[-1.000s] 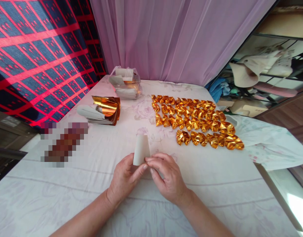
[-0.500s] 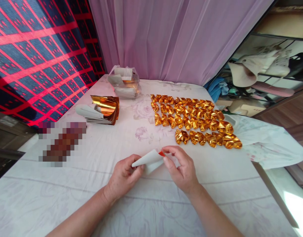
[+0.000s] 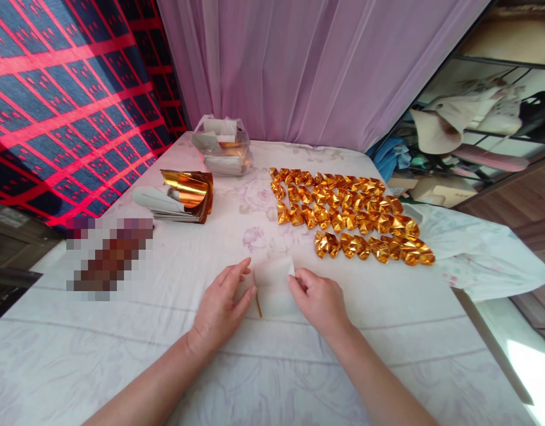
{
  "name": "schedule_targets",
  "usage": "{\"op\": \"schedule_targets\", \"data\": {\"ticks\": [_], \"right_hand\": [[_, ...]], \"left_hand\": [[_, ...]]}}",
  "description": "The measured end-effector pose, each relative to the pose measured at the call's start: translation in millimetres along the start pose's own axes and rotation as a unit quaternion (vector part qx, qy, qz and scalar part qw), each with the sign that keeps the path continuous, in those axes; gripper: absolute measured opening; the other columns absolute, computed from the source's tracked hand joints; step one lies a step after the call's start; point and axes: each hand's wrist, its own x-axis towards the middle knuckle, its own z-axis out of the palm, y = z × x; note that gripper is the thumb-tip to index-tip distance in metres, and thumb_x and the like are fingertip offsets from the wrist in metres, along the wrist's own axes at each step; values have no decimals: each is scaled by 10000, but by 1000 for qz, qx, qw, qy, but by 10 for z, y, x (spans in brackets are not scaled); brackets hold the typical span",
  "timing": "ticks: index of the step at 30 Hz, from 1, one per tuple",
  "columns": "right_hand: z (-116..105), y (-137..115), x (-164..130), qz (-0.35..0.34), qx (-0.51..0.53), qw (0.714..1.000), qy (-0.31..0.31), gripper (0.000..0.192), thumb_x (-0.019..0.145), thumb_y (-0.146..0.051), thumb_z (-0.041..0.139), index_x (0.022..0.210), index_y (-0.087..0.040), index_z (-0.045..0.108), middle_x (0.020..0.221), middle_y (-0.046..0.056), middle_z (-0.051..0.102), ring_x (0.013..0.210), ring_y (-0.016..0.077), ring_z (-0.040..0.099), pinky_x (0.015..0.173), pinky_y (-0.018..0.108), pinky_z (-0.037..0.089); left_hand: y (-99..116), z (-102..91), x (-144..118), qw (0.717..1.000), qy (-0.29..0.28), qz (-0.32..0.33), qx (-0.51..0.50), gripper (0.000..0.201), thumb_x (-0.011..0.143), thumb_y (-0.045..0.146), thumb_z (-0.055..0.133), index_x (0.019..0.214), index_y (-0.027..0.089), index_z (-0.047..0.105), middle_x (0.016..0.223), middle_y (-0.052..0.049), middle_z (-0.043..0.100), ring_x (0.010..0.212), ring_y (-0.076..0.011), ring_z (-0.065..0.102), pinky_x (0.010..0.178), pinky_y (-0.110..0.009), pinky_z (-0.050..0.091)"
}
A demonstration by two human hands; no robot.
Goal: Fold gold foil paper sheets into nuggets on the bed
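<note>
A pale sheet of paper (image 3: 274,285) lies white side up on the white cloth (image 3: 121,355) that covers the table, directly in front of the person and between the two hands. The left hand (image 3: 221,307) rests flat on the cloth at the sheet's left edge, its fingers (image 3: 236,273) stretched out and loosely spread, gripping nothing; the thumb lies along that edge, where a thin strip of the gold underside shows. The right hand (image 3: 319,299) is at the sheet's right side, thumb and forefinger curled in and pinching the paper near its upper right corner. Beyond the sheet, well apart from both hands, rows of folded gold paper pieces (image 3: 350,216) are laid out on the cloth. To the far left sits a stack of gold foil sheets (image 3: 183,198), curled at its top, and behind that a clear plastic bag (image 3: 221,148) with more paper inside.
</note>
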Motion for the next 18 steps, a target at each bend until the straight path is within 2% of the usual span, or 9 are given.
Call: {"op": "schedule_targets", "data": {"ticks": [3, 6, 8, 11, 15, 18], "right_hand": [[8, 8, 1, -8, -103, 995, -2, 301, 885, -348, 555, 607, -241, 598, 507, -26, 629, 437, 122, 525, 479, 249, 232], [-4, -3, 5, -2, -141, 990, -13, 287, 887, -343, 572, 621, -243, 606, 546, -10, 668, 458, 143, 568, 486, 264, 233], [-12, -3, 13, 1, -143, 989, -21, 282, 889, -337, 573, 625, -243, 605, 556, -2, 677, 469, 155, 585, 486, 270, 239], [-23, 25, 31, 5, -106, 994, -28, 254, 885, -333, 571, 648, -248, 607, 560, -4, 674, 478, 161, 594, 486, 270, 267], [-65, 107, 48, 32, -14, 998, -45, 76, 845, -289, 586, 872, -255, 649, 541, -43, 649, 491, 166, 599, 501, 257, 332], [-133, 157, 21, 27, 65, 994, -87, 197, 834, -206, 510, 990, -250, 622, 559, -69, 639, 482, 146, 582, 504, 241, 378]], "left_hand": [[49, -19, -12, 990, -30, 99, 92, 315, 937, 269, 533, 1240, 218, 604, 1196, -102, 647, 1103, -235, 611, 924, -402, 524], [95, 2, -46, 970, -100, 161, 155, 341, 929, 355, 566, 1222, 193, 628, 1279, -117, 640, 1238, -311, 534, 1005, -503, 452], [106, 30, -70, 961, -133, 162, 181, 423, 912, 420, 590, 1264, 185, 611, 1324, -117, 622, 1298, -331, 482, 1055, -542, 391], [94, 63, -90, 958, -151, 147, 193, 473, 905, 466, 594, 1294, 198, 601, 1341, -105, 616, 1319, -317, 463, 1105, -537, 327], [73, 75, -89, 960, -151, 140, 188, 452, 903, 451, 598, 1289, 215, 607, 1346, -95, 613, 1313, -307, 467, 1121, -528, 303], [74, 80, -84, 962, -146, 137, 184, 437, 896, 430, 614, 1274, 213, 613, 1338, -93, 618, 1303, -308, 473, 1122, -533, 299]]}}
